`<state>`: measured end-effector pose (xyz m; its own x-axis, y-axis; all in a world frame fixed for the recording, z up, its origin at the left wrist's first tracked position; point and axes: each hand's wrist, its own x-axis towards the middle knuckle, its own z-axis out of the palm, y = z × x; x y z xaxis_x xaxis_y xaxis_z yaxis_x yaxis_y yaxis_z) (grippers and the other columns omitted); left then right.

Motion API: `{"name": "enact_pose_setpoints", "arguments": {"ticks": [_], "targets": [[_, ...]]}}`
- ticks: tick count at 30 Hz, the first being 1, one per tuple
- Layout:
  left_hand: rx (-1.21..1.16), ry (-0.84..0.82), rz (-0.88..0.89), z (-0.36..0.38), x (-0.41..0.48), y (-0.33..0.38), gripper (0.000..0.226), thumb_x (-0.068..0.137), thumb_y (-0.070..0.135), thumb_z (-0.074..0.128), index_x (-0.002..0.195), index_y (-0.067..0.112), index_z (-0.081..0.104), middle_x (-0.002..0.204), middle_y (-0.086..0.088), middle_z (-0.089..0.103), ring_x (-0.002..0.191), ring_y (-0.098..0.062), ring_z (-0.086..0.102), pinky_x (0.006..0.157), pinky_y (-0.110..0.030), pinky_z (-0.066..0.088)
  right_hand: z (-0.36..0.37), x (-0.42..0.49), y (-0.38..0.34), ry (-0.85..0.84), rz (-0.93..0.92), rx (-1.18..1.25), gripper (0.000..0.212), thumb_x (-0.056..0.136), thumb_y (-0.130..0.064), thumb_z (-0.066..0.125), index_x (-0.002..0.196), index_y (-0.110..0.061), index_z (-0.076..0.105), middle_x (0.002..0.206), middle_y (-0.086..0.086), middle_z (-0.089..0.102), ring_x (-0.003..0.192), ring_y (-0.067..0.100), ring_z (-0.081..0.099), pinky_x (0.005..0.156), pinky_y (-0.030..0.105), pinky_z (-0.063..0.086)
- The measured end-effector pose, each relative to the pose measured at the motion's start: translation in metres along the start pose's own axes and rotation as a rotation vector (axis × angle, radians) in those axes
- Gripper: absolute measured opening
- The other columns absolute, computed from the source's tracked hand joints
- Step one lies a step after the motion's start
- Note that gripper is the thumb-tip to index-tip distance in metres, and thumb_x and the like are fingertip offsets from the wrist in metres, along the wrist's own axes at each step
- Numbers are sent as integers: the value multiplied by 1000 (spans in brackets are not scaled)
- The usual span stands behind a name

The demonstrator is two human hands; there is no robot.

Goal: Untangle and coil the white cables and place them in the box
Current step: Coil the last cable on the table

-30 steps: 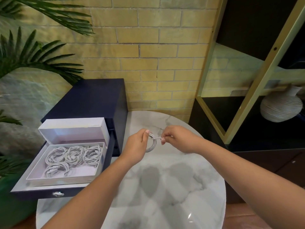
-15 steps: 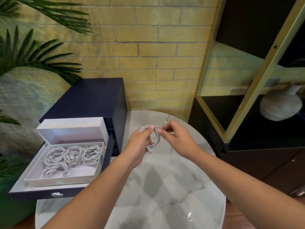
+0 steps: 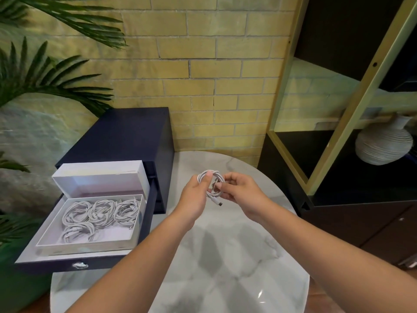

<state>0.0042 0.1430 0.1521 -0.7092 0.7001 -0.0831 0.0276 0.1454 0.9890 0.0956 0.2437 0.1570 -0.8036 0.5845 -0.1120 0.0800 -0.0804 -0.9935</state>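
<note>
A coiled white cable (image 3: 217,175) is held upright above the round marble table (image 3: 225,256). My left hand (image 3: 196,195) pinches the coil's left side with the thumb on top. My right hand (image 3: 239,190) grips its right side, fingers curled round the loops. One connector end (image 3: 219,203) hangs below the coil. To the left a white box (image 3: 54,241) lies in an open dark drawer; several coiled white cables (image 3: 100,213) lie inside it. Its lid (image 3: 99,175) stands up behind it.
A navy drawer cabinet (image 3: 121,136) stands against the brick wall, its drawer front (image 3: 74,265) jutting toward me. Palm fronds (image 3: 45,82) overhang the left. A dark shelf unit with gold frame (image 3: 338,132) stands at right, holding a ribbed white vase (image 3: 383,144).
The coil has been turned from edge-on to facing me and raised slightly. My right hand moved from pinching the cable end to gripping the coil's side; a connector now hangs free.
</note>
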Motion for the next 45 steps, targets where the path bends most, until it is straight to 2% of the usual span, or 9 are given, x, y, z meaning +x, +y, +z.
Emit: {"name": "enact_pose_setpoints", "arguments": {"ticks": [5, 9, 16, 21, 26, 33, 38, 42, 45], "targets": [[196, 46, 47, -6, 8, -12, 36, 100, 49, 34, 104, 26, 62, 114, -8, 58, 101, -18, 54, 86, -30, 41, -1, -1, -6, -45, 47, 108, 6, 94, -4, 56, 99, -2, 58, 81, 10, 65, 75, 18, 63, 73, 23, 54], [338, -43, 106, -17, 4, -17, 44, 101, 49, 29, 99, 18, 59, 103, -10, 62, 93, -21, 59, 77, -29, 43, -7, -2, -9, -150, 136, 206, 22, 93, -3, 57, 114, -8, 52, 83, 9, 68, 77, 19, 65, 85, 32, 51], [31, -175, -135, -12, 1, -13, 35, 101, 46, 37, 103, 22, 62, 99, -2, 73, 94, -17, 68, 90, -35, 49, -15, 6, -6, -202, 201, 203, 33, 93, -2, 56, 123, -14, 50, 92, 13, 68, 88, 22, 64, 86, 33, 44], [-17, -11, -39, -8, 7, -13, 22, 98, 32, 51, 94, 22, 70, 88, 4, 72, 89, -15, 62, 84, -33, 48, -13, 3, -6, -77, 120, -37, 32, 92, -7, 60, 121, -13, 49, 105, 11, 62, 90, 16, 58, 78, 25, 44], [141, 154, 90, -5, 10, -10, 26, 95, 27, 57, 85, 8, 71, 84, -17, 69, 69, -17, 53, 64, -31, 40, 1, -4, 1, 209, -73, -360, 43, 80, -28, 76, 112, -23, 49, 110, 0, 49, 90, 20, 59, 78, 32, 54], [90, 76, 108, -5, 7, -8, 22, 95, 28, 56, 93, 16, 74, 90, -8, 72, 89, -26, 64, 78, -34, 50, 11, -3, 1, 202, 95, 113, 38, 80, -1, 74, 105, -13, 48, 84, 8, 53, 66, 14, 58, 75, 30, 56], [224, 78, 160, -13, 4, -12, 20, 98, 32, 50, 89, 22, 64, 86, 1, 66, 78, -7, 57, 62, -9, 41, 0, 1, -11, 85, 233, 281, 30, 84, 14, 58, 104, -7, 49, 83, 13, 57, 70, 17, 60, 73, 30, 55], [426, 76, 235, -20, 15, -19, 27, 98, 37, 48, 74, 28, 56, 85, -1, 55, 76, 0, 50, 63, -13, 33, -10, -2, -12, -22, 189, 134, 24, 88, 12, 55, 102, -7, 53, 78, 8, 52, 72, 16, 59, 73, 29, 57], [504, 39, 275, -22, 17, -20, 22, 97, 36, 51, 87, 21, 64, 85, 2, 60, 79, -7, 53, 66, -19, 36, -18, -2, -10, -57, 96, -220, 20, 89, 5, 57, 102, -9, 57, 77, 4, 50, 71, 13, 53, 68, 23, 50]]}}
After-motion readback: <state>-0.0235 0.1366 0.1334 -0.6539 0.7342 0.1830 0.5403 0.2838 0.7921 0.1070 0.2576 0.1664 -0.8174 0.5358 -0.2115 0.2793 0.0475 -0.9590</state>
